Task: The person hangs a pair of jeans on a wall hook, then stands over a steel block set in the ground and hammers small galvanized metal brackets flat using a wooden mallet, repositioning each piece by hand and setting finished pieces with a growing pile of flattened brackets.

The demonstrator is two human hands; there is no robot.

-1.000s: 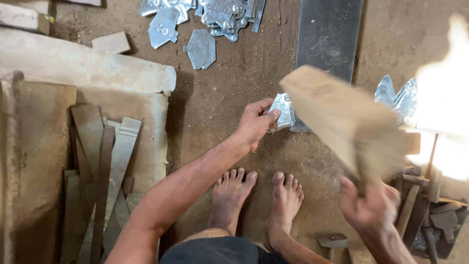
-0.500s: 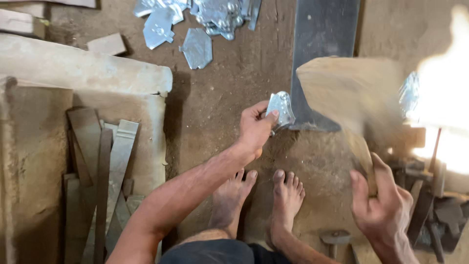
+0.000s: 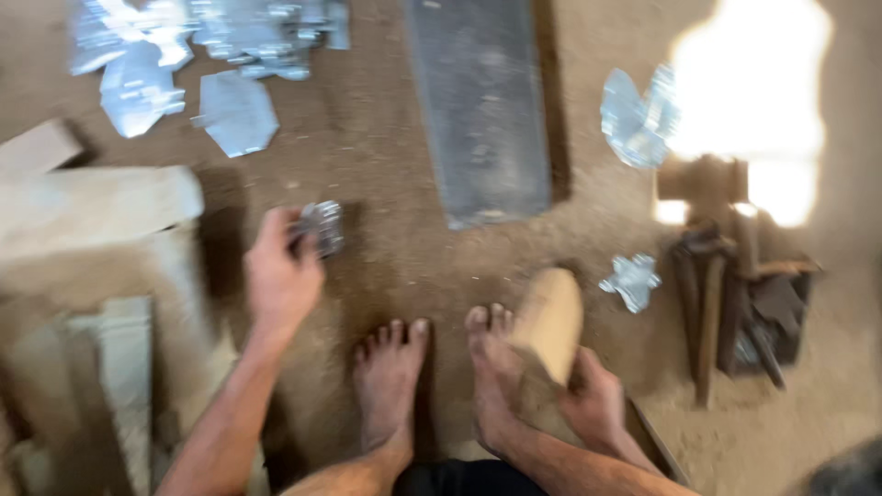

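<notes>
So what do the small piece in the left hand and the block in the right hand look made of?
Small piece: likely thin sheet metal, shiny silver-grey like the cut scraps lying on the ground.
Block: probably bare wood, pale tan and matte; blur hides any grain.

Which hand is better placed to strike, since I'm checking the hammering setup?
Probably the right hand: it grips the wooden mallet, lowered beside the right foot. The left hand is occupied, its grip pinching a small metal piece over the dirt floor.

Motion blur smeared the whole view. A blown-out sun patch [image 3: 749,101] glared at upper right, just beyond the mallet [image 3: 703,184]. Elsewhere the dirt floor [image 3: 386,156] lay in dim, soft, warm light.
</notes>
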